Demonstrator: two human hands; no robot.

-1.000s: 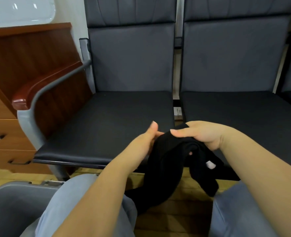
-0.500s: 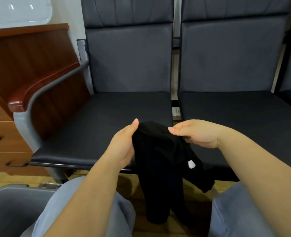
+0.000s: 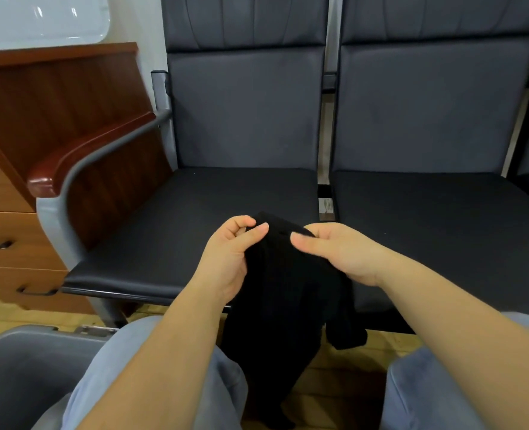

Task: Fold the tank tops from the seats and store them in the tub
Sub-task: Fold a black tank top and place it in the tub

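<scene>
Seats [image 3: 226, 231] of smooth dark padding fill the room from 11 to 2 o'clock, flat cushions under tall backs. Grey plastic tub [image 3: 24, 367] sits at 8 o'clock, round-cornered. Limp black tank top [image 3: 275, 305] of soft knit hangs between the knees, its top edge pinched by the left hand [image 3: 229, 259] and the right hand [image 3: 337, 252].

hands [image 3: 288, 259] gripping black tank top [image 3: 285, 305], seats [image 3: 195, 218]
</scene>
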